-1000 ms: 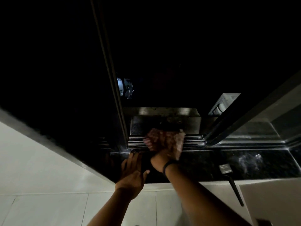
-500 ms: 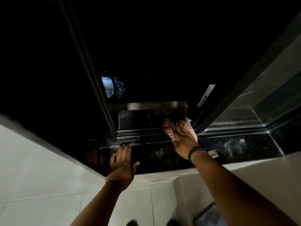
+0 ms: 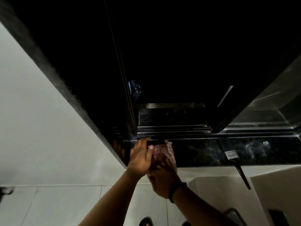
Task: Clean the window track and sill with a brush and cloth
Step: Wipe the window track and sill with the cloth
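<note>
1. The left hand (image 3: 140,158) lies flat and empty on the glossy black stone sill (image 3: 203,152), fingertips at the dark metal window track (image 3: 172,130).
2. The right hand (image 3: 162,176) presses the pale patterned cloth (image 3: 162,150) onto the sill, just right of the left hand; motion blur hides its grip.
3. The black-handled flat paintbrush (image 3: 232,156) lies on the sill, well right of the cloth, its handle overhanging the front edge.
4. Risk: a wide wipe rightward may knock the brush off.
5. Risk: dim light may hide remaining dirt in the track.

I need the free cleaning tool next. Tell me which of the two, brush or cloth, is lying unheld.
The brush: it lies alone on the dark sill, handle overhanging the edge. The cloth is under the right hand, beside the left hand.
</note>
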